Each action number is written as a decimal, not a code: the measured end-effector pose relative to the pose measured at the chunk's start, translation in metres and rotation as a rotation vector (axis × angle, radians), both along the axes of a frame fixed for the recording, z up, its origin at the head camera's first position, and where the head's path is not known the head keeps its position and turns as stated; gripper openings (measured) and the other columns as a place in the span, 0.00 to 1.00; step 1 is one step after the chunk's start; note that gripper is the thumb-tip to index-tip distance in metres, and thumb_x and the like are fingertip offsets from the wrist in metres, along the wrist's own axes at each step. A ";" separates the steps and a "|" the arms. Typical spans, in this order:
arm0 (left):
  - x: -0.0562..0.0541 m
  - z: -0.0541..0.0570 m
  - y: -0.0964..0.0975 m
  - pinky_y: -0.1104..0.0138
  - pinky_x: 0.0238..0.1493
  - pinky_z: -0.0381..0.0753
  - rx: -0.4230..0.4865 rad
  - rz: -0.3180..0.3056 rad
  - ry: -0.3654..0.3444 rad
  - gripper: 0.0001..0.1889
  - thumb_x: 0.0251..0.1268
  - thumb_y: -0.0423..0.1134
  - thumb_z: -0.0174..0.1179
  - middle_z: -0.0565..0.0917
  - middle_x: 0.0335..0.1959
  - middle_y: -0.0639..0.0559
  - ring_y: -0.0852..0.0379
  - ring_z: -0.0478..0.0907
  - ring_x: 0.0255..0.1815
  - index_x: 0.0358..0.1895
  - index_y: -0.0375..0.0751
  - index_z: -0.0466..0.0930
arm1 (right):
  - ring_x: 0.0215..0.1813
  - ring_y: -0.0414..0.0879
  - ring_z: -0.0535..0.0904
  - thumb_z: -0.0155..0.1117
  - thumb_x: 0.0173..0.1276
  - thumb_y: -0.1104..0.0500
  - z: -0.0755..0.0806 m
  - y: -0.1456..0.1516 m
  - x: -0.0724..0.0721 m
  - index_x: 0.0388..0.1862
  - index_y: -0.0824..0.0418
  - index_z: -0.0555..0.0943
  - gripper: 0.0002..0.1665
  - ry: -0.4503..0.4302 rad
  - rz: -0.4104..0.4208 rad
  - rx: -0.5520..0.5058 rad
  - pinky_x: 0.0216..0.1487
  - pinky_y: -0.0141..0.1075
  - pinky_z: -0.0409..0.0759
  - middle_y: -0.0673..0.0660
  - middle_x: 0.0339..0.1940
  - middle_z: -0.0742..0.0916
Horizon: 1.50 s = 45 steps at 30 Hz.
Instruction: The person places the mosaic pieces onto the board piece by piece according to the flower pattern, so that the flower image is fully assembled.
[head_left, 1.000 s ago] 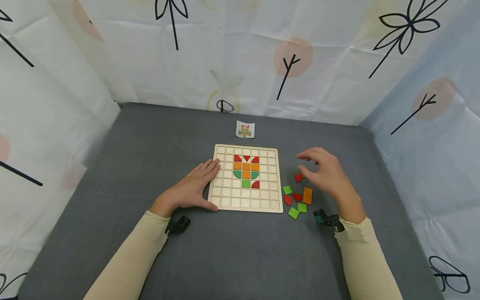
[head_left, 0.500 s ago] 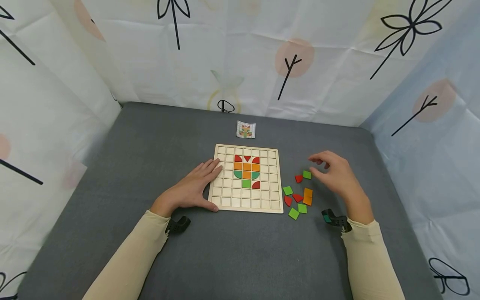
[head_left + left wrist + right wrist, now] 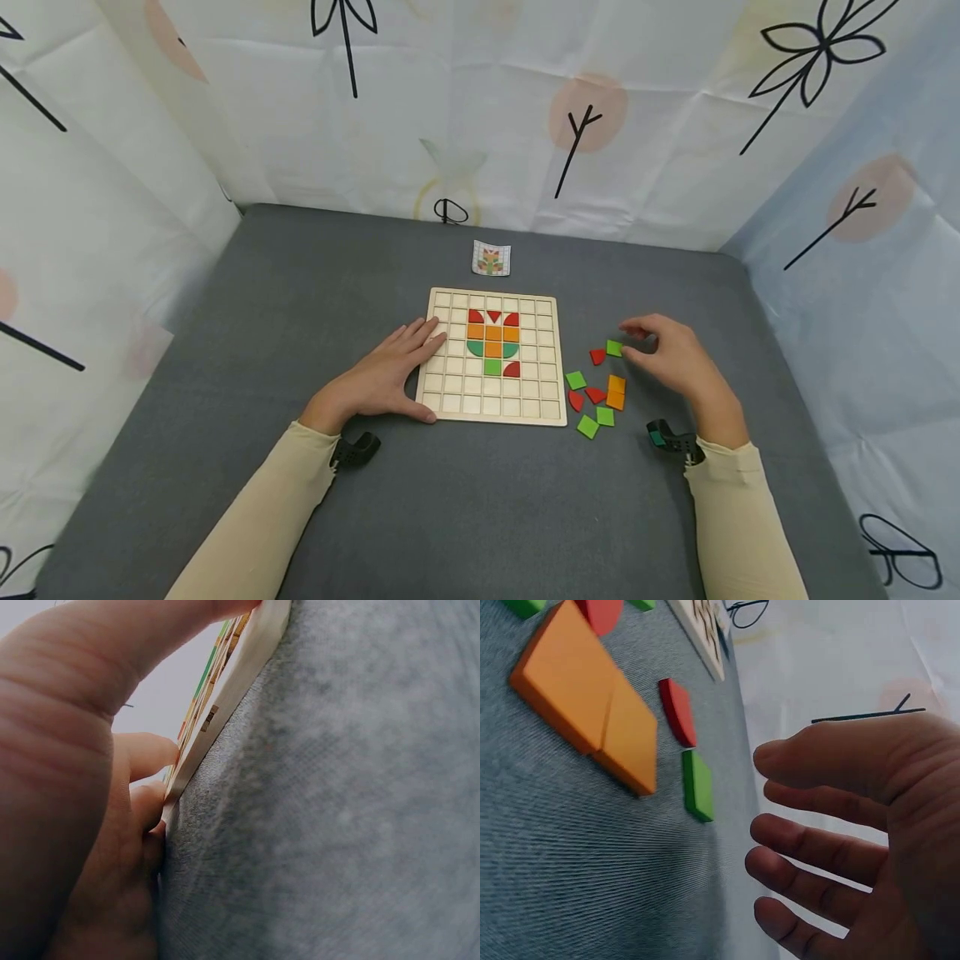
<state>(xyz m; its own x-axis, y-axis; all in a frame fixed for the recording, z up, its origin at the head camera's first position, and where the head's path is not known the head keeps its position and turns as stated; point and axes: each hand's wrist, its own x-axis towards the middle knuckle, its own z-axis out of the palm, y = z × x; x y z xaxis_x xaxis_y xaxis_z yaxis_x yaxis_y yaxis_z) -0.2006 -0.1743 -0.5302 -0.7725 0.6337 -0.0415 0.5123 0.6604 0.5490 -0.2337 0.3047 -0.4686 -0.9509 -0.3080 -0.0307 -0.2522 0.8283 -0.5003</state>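
Observation:
A wooden grid board (image 3: 450,387) lies mid-table, bearing red, orange and green tiles in a tulip-like pattern. My left hand (image 3: 390,367) rests along its left edge, fingers spread over the rim and thumb at the near corner; the left wrist view shows the thumb against the board's side (image 3: 217,712). Right of the board, my right hand (image 3: 671,354) hovers with loosely bent fingers and nothing between them. Nearest to it lies a green square tile (image 3: 614,348), with a red tile (image 3: 597,357) beside that. The right wrist view shows this green tile (image 3: 697,786) apart from the fingertips.
Loose tiles lie right of the board: two orange squares (image 3: 616,392) side by side, red rounded pieces (image 3: 576,401) and several green squares (image 3: 588,427). Behind the board lies a small printed pattern card (image 3: 491,259). Patterned white cloth (image 3: 660,125) surrounds the grey table (image 3: 480,500).
My right hand has drawn back to the right, uncovering the green tile, then lowered slightly toward the table. The left hand has stayed on the board.

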 end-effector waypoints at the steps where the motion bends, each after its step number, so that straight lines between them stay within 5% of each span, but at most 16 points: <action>1: 0.000 0.001 0.000 0.45 0.87 0.37 0.001 0.000 -0.001 0.68 0.55 0.67 0.80 0.42 0.91 0.42 0.40 0.35 0.90 0.90 0.39 0.49 | 0.52 0.60 0.78 0.71 0.78 0.61 -0.001 0.000 -0.001 0.68 0.66 0.83 0.23 -0.008 0.000 0.004 0.52 0.57 0.78 0.65 0.57 0.84; 45: 0.002 0.004 0.000 0.45 0.87 0.37 0.005 0.008 -0.017 0.68 0.54 0.65 0.81 0.42 0.91 0.42 0.40 0.35 0.90 0.90 0.39 0.49 | 0.52 0.61 0.80 0.72 0.74 0.65 -0.024 -0.003 -0.007 0.59 0.68 0.88 0.16 -0.004 -0.010 0.047 0.55 0.60 0.79 0.65 0.52 0.86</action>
